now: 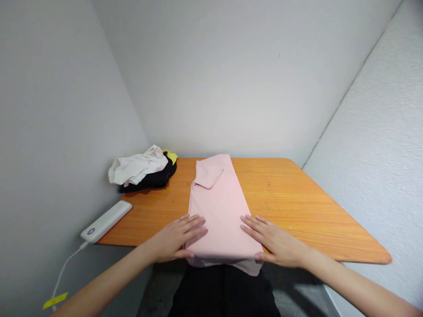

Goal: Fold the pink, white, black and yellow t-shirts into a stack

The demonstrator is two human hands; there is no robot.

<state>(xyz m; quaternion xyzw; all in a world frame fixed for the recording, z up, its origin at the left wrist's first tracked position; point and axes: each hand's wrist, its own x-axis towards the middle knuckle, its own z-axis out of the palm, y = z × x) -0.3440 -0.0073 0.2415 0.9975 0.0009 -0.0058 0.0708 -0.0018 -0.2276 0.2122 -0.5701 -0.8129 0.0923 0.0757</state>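
Lying lengthwise on the wooden table (287, 198), a pink garment (223, 202) runs from near the back wall (231, 88) to the front edge, its lower end hanging over. So far it appears folded into a long, narrow strip, with a sleeve (207, 175) turned inward near the far end; its length is not yet doubled over, and the hanging hem is loose. The left hand (180, 236) rests on one side of the cloth, the right hand (271, 241) on the other, both palm down. Their fingers are extended and slightly spread, thumbs apart; whether either thumb presses the cloth from beneath cannot be told. Toward the table's left corner sits a heap: a crumpled white garment (140, 166) on black cloth (154, 179), with yellow fabric (171, 156) behind. Nearer, a white device (107, 221) trails a cable (64, 269).
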